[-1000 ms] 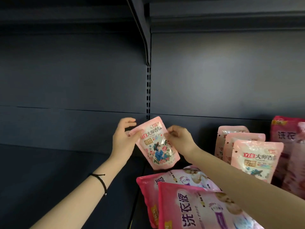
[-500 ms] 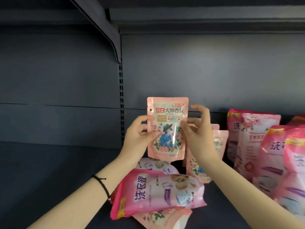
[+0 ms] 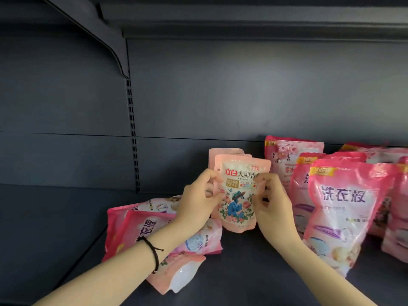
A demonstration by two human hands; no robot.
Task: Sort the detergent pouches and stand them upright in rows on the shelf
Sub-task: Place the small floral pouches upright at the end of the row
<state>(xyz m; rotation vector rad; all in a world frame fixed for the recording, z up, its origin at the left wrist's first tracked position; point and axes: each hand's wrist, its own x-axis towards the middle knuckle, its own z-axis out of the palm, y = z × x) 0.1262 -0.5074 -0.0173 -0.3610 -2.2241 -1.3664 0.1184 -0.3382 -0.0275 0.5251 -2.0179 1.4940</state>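
One small pouch (image 3: pixel 239 195): pale pink, printed with a figure in blue among flowers, held upright with its front to the camera, low over the shelf (image 3: pixel 254 272). Whether its bottom edge touches the shelf cannot be told.
Left hand (image 3: pixel 196 202): grips the pouch's left edge, thumb on the front, fingers curled round behind.
Right hand (image 3: pixel 271 208): pinches the right edge near the top between thumb and forefinger, the other fingers loosely curled beside the pouch.
Second small pouch (image 3: pixel 220 152): same pale pink, upright directly behind the held one, only its top and left edge showing.
Large pouches (image 3: pixel 344 208): deeper pink, standing upright in rows just right of the right hand, the front one bearing large purple characters.
Lying pouches (image 3: pixel 136 226): several large pink ones flat in an overlapping heap under the left forearm.
Pale pouch (image 3: pixel 176 274): lies on its side at the front of that heap.
Bracelet (image 3: pixel 152 250): thin black cord on the left wrist.
Slotted upright (image 3: pixel 132 133): runs down the dark back wall, left of the hands.
Bracket (image 3: pixel 106 29): slants under the shelf above, at upper left.
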